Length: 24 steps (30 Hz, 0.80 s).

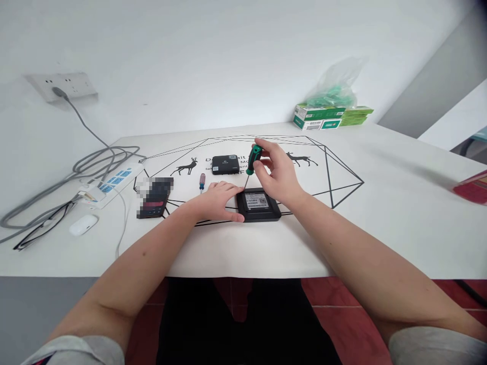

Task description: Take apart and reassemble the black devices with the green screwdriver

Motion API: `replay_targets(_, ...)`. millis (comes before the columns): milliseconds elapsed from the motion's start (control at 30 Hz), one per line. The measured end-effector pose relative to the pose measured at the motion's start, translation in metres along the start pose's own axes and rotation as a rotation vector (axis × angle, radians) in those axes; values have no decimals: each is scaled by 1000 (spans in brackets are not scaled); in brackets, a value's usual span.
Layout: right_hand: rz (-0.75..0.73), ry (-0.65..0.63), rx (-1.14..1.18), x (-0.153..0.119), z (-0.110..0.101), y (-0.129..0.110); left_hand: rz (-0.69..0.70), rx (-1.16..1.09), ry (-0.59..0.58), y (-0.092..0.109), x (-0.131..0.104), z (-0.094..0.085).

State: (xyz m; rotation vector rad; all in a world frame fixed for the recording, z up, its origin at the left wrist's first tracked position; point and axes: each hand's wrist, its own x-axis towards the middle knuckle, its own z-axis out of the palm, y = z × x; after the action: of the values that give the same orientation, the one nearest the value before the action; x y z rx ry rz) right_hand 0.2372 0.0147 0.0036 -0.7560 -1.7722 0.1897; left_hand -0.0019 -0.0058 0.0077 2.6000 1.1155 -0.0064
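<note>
My right hand point(277, 172) grips a green-and-black screwdriver point(254, 159) by the handle, with the index finger on its top end. The screwdriver leans slightly, its shaft pointing down to the upper left corner of a flat black electronic box point(269, 209). A white printed label faces up on that box. My left hand point(220, 202) holds the box by its left side, thumb at the near corner and fingers at the far corner. The exact contact of the screwdriver tip is too small to make out.
Behind lie a smaller black box point(225, 165) and a small screwdriver point(202, 182) with a clear reddish handle. To the left are a phone point(155, 198), a power strip point(117, 183), glasses point(45, 225), a white earbud case point(83, 224) and cables. Green-and-white boxes point(318, 116) stand by the wall.
</note>
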Motion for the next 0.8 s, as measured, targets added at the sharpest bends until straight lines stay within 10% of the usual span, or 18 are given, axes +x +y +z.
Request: replay_targets(800,41,-50,93,-2,6,-6,15,-9,6,-3,2,2)
